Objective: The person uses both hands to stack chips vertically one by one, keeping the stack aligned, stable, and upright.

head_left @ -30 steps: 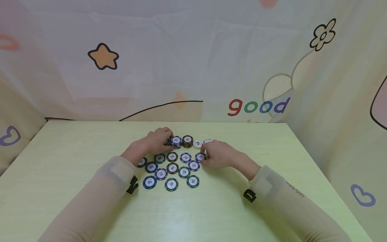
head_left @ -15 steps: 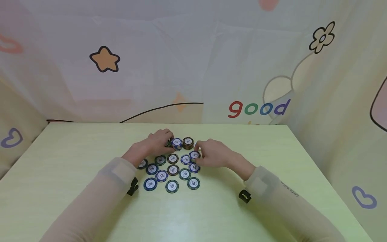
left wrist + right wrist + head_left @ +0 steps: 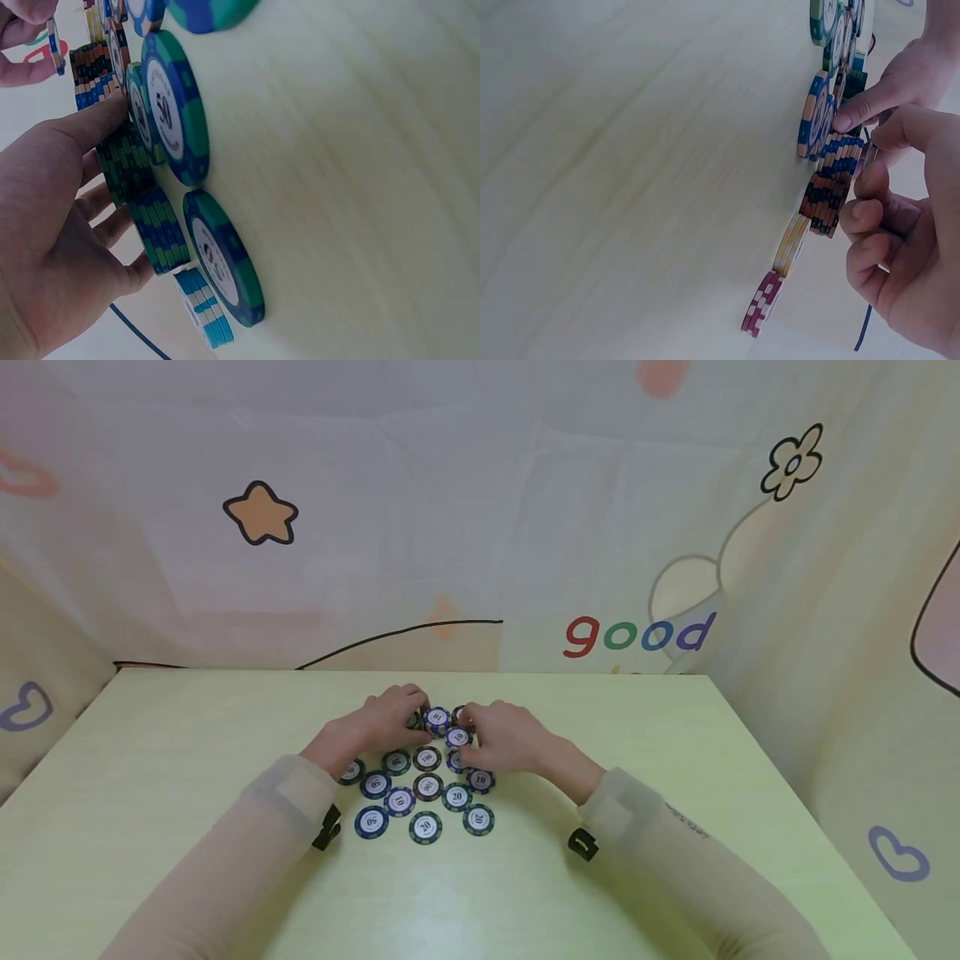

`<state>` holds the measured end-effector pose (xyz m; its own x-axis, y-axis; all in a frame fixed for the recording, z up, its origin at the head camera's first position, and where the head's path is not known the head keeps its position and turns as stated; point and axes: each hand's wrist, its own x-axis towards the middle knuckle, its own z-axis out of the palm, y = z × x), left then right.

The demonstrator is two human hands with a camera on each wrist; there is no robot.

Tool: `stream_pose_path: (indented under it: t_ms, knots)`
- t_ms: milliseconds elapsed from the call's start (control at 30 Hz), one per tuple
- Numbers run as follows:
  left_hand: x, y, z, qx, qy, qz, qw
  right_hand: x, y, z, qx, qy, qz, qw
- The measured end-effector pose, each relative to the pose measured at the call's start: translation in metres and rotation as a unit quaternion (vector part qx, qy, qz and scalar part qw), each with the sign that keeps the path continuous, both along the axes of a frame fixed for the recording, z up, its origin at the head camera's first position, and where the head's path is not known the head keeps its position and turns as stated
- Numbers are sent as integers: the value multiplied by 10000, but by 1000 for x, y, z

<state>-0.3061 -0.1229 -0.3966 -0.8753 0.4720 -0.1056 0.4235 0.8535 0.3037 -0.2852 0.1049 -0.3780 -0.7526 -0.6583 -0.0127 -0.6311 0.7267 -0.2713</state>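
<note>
honestly, the bit i'd worry about is the blue stack. the right hand has one blue chip pinched between thumb and fingers, held up just over that stack with the brown stack right beside it. the left hand has its thumb by the blue stack and fingers round the back of the green stack; can't tell if it's squeezing or just resting there.

so, risks imo: if the chip comes down off-centre, it could hang over the edge or shove the top ones sideways. the right hand's other fingers are curled close to the brown stack, so a sloppy dip could knock it. and if that left thumb pushes too hard, the blue stack might shear. the loose chips lying in front look pretty easy to nudge with a wrist too.
</note>
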Motion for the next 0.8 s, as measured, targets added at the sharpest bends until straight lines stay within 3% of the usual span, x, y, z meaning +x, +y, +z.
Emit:
stream_pose_path:
  t_ms: [300, 800]
  knots:
    - [1, -1, -2, 24, 52, 7, 10000, -5, -14, 0, 39, 257, -13, 9997]
    - [1, -2, -1, 78, 126, -57, 9999, -9, -29, -3, 100, 257, -203, 9994]
